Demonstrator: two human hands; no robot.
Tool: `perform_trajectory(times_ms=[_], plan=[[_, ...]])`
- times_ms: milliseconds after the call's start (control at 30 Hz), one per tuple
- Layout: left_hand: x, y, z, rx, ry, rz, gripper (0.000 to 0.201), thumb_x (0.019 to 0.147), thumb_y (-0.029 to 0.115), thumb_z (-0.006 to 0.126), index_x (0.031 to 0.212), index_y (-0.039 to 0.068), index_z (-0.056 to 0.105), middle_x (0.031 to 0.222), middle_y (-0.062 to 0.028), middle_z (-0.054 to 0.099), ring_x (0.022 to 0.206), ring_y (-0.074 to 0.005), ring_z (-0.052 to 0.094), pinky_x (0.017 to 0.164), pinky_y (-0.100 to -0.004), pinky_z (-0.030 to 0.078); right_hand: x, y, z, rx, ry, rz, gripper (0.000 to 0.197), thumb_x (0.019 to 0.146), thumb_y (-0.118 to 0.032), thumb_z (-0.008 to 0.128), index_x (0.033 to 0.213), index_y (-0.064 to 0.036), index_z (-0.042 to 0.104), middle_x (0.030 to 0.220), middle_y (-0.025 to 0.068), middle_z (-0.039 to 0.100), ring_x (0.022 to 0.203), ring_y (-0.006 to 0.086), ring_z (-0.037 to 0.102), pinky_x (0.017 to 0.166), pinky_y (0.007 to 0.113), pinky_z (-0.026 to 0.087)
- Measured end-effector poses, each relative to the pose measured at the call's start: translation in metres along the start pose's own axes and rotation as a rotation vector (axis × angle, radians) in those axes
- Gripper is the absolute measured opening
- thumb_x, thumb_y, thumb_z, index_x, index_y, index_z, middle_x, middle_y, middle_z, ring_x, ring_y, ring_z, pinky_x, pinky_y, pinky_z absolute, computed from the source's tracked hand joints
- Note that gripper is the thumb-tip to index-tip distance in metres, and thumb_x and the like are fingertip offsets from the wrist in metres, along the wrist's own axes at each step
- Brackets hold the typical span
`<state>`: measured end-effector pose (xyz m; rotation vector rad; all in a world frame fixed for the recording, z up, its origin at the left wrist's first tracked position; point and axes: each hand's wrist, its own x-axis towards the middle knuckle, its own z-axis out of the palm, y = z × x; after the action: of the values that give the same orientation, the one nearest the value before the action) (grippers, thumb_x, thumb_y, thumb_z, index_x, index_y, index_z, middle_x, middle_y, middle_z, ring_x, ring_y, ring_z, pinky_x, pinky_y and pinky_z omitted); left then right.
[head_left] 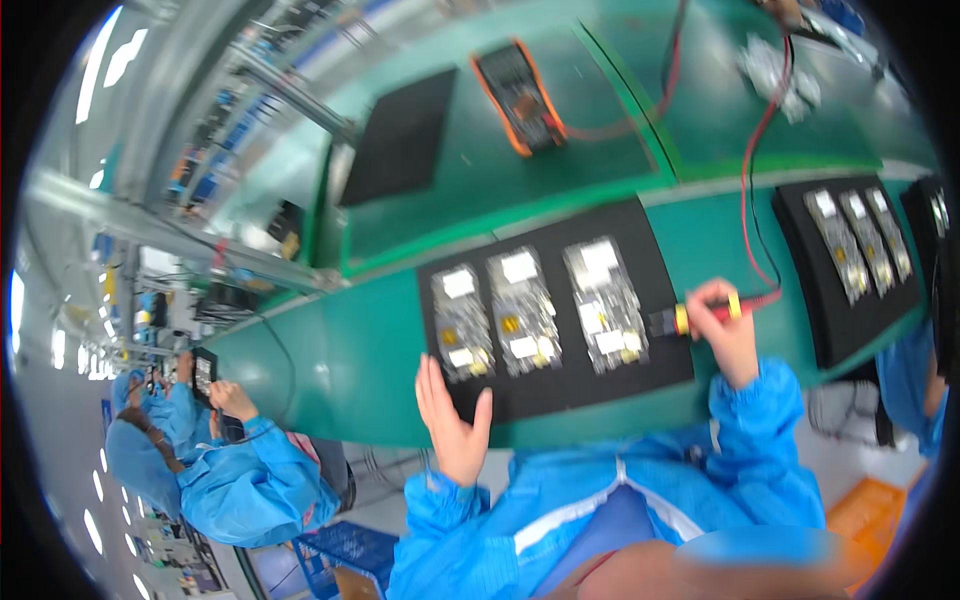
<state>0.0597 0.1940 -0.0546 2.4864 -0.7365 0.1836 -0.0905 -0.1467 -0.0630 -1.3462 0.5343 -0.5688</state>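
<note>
A black foam mat [560,395] on the green bench carries three circuit boards: a left board [463,325], a middle board [524,312] and a right board [606,305]. My left hand [457,425] lies at the mat's lower left, fingers stretched and holding nothing, fingertips close to the left board. In my right hand [722,325] are the multimeter probes [683,319], with red, yellow and black parts. Their dark tips point at the right board's edge; contact cannot be made out. Red and black leads [748,190] run up from this hand.
An orange-rimmed multimeter [519,97] lies beyond the mat, beside a bare black mat [400,135]. Another mat [845,330] with three boards is at the right. Clear plastic wrapping [785,80] lies behind. Co-workers in blue [240,485] sit at the left; an orange crate [868,515] stands lower right.
</note>
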Motion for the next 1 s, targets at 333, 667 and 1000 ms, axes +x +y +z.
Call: perform_trajectory(times_ms=[333, 667, 1000], plan=[[0.025, 0.100, 0.066, 0.007, -0.226, 0.538, 0.051, 0.082, 0.029, 0.072, 0.126, 0.007, 0.061, 0.143, -0.0048, 0.051, 0.135, -0.0323, 0.041, 0.111, -0.0634, 0.010, -0.006, -0.009, 0.013, -0.238, -0.025, -0.108, 0.012, 0.083, -0.005, 0.072, 0.090, -0.0027, 0.063, 0.082, 0.0041, 0.068, 0.077, 0.0112, 0.063, 0.075, 0.027, 0.051], [0.025, 0.095, 0.077, -0.023, -0.275, 0.515, 0.052, 0.080, 0.030, 0.074, 0.127, 0.010, 0.061, 0.142, -0.0028, 0.052, 0.133, -0.0297, 0.046, 0.110, -0.0659, 0.012, 0.000, -0.001, 0.018, -0.495, -0.122, -0.333, 0.011, 0.074, -0.005, 0.077, 0.078, -0.0038, 0.068, 0.072, 0.0045, 0.067, 0.071, 0.0224, 0.064, 0.090, 0.042, 0.050], [0.027, 0.096, 0.076, -0.040, -0.293, 0.512, 0.053, 0.080, 0.028, 0.074, 0.127, 0.009, 0.061, 0.141, -0.0035, 0.052, 0.133, -0.0297, 0.046, 0.110, -0.0651, 0.014, 0.001, -0.003, 0.021, -0.512, -0.148, -0.333, 0.011, 0.073, -0.005, 0.077, 0.078, -0.0045, 0.067, 0.070, 0.0037, 0.067, 0.069, 0.0212, 0.064, 0.089, 0.042, 0.049]])
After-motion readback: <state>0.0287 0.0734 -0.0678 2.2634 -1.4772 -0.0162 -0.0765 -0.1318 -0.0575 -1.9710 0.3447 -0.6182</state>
